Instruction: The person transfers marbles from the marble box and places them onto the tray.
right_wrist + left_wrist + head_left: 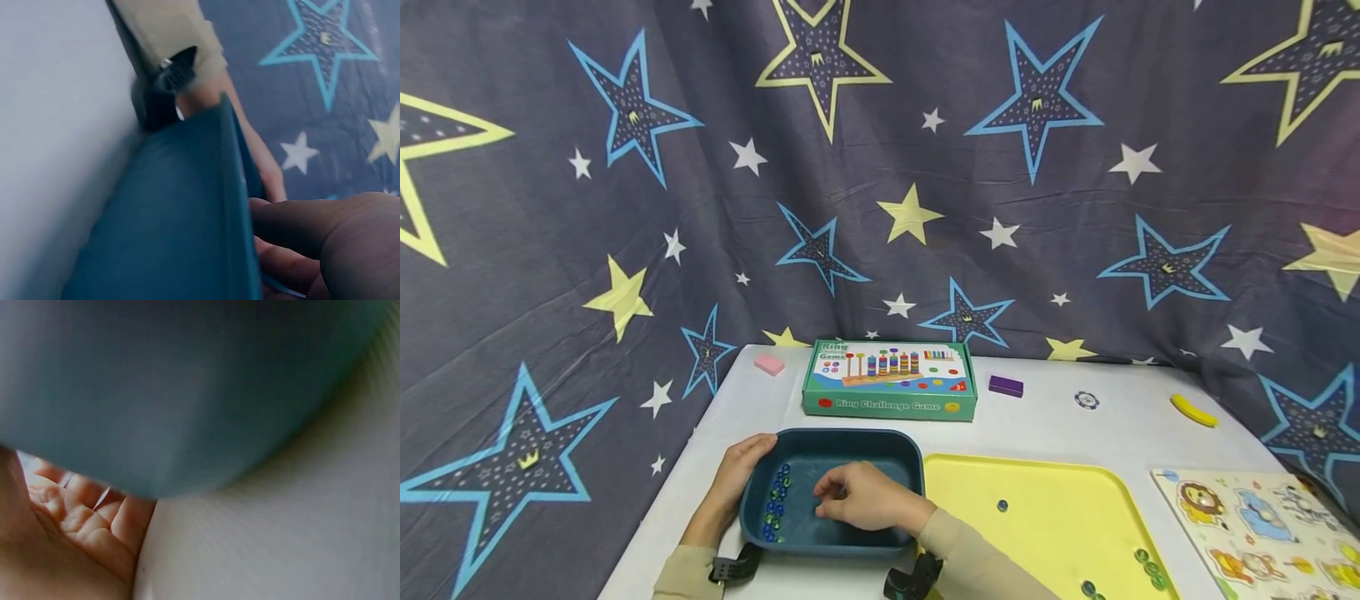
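A dark teal tray point(820, 548) stands at the front left of the table. Several blue and green glass marbles point(777, 500) lie in a rough row along its left side. My left hand point(739, 475) holds the tray's left side, its fingers reaching to the back left corner; in the left wrist view, the palm and fingers point(94, 519) show beyond the tray wall. Over the middle of the tray hovers my right hand point(865, 498), thumb and fingers bent toward the marbles. Whether a marble sits between those fingertips I cannot tell. In the right wrist view the thumb point(300, 225) is beside the tray rim.
Right of the tray lies a yellow tray point(1052, 533) with several marbles point(1150, 568). Behind stand a green game box point(891, 407), a pink block point(769, 364) and a purple block point(1006, 386). A poker chip point(1086, 401), toy banana point(1193, 411) and animal puzzle point(1255, 525) are at right.
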A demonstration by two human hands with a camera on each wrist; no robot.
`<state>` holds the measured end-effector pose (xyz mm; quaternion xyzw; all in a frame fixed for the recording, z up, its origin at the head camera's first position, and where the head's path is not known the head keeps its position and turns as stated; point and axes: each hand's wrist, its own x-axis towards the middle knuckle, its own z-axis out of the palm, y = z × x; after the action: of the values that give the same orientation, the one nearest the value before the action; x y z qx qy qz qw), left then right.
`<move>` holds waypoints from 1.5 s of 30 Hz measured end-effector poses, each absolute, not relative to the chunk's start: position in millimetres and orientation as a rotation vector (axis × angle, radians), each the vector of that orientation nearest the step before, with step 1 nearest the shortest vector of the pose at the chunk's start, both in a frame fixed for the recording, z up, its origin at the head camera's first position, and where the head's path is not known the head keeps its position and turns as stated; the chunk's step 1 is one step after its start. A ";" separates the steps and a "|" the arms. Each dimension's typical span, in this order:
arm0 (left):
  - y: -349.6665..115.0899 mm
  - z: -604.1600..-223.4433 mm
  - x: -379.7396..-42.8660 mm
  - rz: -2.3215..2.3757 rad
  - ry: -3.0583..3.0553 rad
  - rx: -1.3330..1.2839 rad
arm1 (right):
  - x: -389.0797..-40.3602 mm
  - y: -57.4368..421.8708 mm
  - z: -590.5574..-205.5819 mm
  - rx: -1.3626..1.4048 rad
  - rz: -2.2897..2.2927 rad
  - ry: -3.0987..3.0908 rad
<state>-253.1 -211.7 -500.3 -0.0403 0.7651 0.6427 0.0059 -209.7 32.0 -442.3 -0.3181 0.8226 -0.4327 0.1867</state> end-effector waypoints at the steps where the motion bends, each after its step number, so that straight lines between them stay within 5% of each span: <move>1: -211.7 -500.7 -253.2 2.016 2.386 -0.130 | -209.5 27.3 -442.0 -0.904 -1.200 2.312; 32: -201.8 -472.0 -237.3 2.019 2.356 -0.135 | -202.3 -28.8 -463.1 -0.746 -1.296 2.027; 45: -210.6 -501.0 -254.1 2.055 2.388 -0.152 | -199.7 -27.8 -464.8 -0.790 -1.281 2.116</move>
<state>-254.1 -210.6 -501.0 -0.0481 0.7570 0.6516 -0.0061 -199.7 -27.8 -464.8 -0.2931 0.7848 -0.4752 0.2691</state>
